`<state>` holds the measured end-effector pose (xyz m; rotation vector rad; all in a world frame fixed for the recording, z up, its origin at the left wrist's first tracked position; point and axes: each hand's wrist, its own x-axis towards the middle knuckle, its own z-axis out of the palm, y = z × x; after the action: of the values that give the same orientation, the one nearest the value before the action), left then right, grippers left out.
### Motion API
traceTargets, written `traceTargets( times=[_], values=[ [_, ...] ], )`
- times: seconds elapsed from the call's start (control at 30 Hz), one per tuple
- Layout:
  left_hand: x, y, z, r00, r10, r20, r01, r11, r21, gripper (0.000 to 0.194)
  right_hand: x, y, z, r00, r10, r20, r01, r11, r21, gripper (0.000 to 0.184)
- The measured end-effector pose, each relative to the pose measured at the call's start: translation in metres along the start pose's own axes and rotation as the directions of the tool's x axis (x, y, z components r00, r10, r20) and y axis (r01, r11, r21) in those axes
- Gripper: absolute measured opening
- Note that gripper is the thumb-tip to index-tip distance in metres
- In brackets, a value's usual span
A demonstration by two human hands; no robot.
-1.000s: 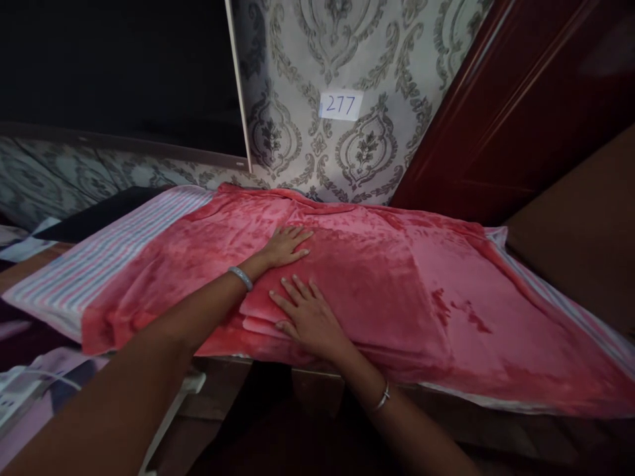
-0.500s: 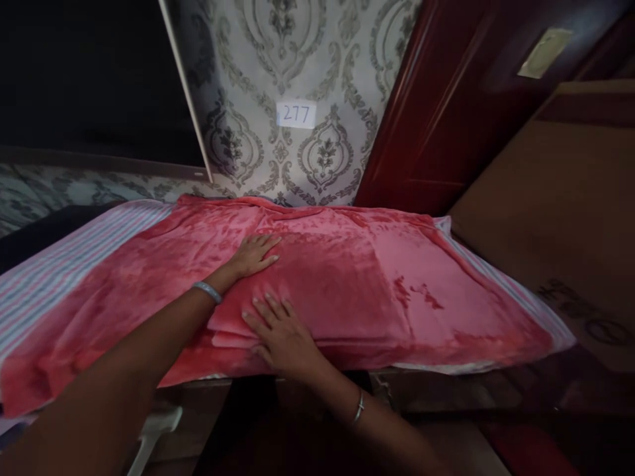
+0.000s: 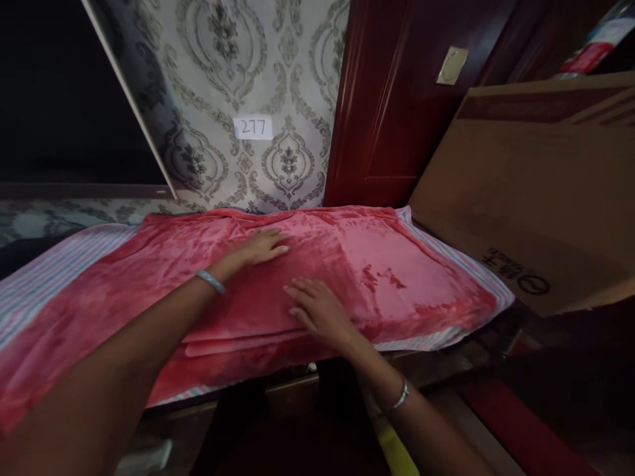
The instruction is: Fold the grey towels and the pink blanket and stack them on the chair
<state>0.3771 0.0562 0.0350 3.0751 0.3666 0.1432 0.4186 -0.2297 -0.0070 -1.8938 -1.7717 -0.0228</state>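
Note:
A folded piece of plush red cloth (image 3: 253, 297) lies in the middle of a larger pink-red plush blanket (image 3: 411, 271) spread over a surface. My left hand (image 3: 262, 246) rests flat near the far edge of the folded piece, fingers stretched to the right. Nearer to me, my right hand (image 3: 320, 309) lies on the front right part of the same piece, its fingers outstretched and pointing left. Neither hand grips anything. Beneath the blanket, a striped cloth (image 3: 64, 254) shows at the left, the right side and the front edge.
Behind the blanket stands a patterned wall with a paper label (image 3: 253, 127) reading 277. A dark screen (image 3: 74, 99) is at the left. On the right are a dark red door panel (image 3: 387, 99) and a large cardboard box (image 3: 536, 198), with a bottle (image 3: 590, 56) behind it.
My right hand has slid right across the folded cloth, away from its left end. The left hand stays near the far edge. The view has turned right, showing more of the box.

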Motion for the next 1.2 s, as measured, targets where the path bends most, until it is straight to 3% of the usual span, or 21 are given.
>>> traceTargets(
  times=[0.1, 0.2, 0.33, 0.47, 0.67, 0.93, 1.1, 1.2],
  values=[
    [0.032, 0.041, 0.012, 0.988, 0.124, 0.092, -0.119, 0.991, -0.062, 0.071, 0.0, 0.027, -0.005, 0.994, 0.105, -0.006, -0.104, 0.983, -0.154, 0.047],
    [0.053, 0.066, 0.035, 0.986, 0.129, 0.109, -0.123, 0.991, -0.056, 0.07, -0.007, 0.043, 0.006, 0.992, 0.115, 0.043, -0.1, 0.963, -0.251, 0.051],
    [0.06, 0.072, 0.06, 0.992, 0.103, 0.066, -0.103, 0.995, -0.011, 0.068, -0.017, 0.049, 0.025, 0.994, 0.113, -0.001, -0.109, 0.955, -0.277, 0.054],
    [0.058, 0.067, 0.067, 0.993, 0.109, 0.036, -0.108, 0.994, -0.017, 0.067, -0.023, 0.048, 0.036, 0.993, 0.094, -0.069, -0.109, 0.957, -0.269, 0.054],
    [0.062, 0.063, 0.071, 0.992, 0.104, 0.067, -0.103, 0.995, -0.016, 0.069, -0.042, 0.041, 0.047, 0.981, 0.083, -0.178, -0.12, 0.97, -0.212, 0.05],
    [0.059, 0.067, 0.064, 0.993, 0.093, 0.079, -0.092, 0.996, -0.01, 0.071, -0.066, 0.03, 0.053, 0.97, 0.093, -0.222, -0.125, 0.983, -0.134, 0.051],
    [0.063, 0.075, 0.04, 0.985, 0.094, 0.145, -0.085, 0.994, -0.066, 0.073, -0.071, 0.028, 0.028, 0.97, 0.079, -0.23, -0.091, 0.995, -0.042, 0.043],
    [0.076, 0.089, 0.025, 0.988, 0.111, 0.109, -0.102, 0.991, -0.085, 0.072, -0.057, 0.037, 0.005, 0.958, 0.085, -0.275, -0.105, 0.993, -0.057, 0.041]
  ],
)
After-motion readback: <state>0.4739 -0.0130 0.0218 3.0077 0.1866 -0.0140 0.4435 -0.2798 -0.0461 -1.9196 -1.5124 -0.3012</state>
